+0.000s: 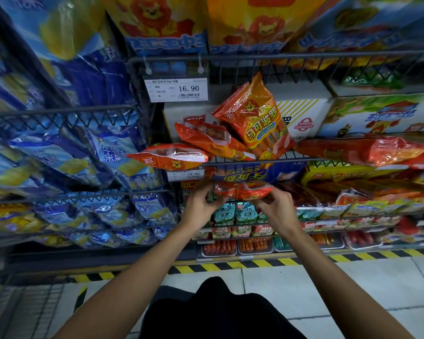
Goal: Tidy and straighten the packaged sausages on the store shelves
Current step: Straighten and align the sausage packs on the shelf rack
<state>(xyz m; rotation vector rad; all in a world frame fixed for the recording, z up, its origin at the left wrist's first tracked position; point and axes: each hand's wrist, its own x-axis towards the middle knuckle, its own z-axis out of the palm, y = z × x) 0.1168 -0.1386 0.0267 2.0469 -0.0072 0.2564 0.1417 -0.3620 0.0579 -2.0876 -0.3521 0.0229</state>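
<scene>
An orange-red sausage pack (242, 190) lies flat between my two hands, just under a wire shelf's front rail (291, 159). My left hand (202, 204) pinches its left end and my right hand (275, 207) grips its right end. On the shelf above, three similar orange packs sit askew: one upright and tilted (255, 118), one leaning (211, 139), one lying flat and jutting left over the edge (169, 159). Another orange pack (377, 151) lies flat at the right.
Blue-and-yellow snack bags (83, 152) fill the wire baskets at the left. White cartons (304, 118) stand behind the orange packs. Price tags (176, 89) hang on the rails. Lower shelves hold small green packs (235, 212) and trays of sausages (255, 244). Hazard-striped tape (230, 265) edges the tiled floor.
</scene>
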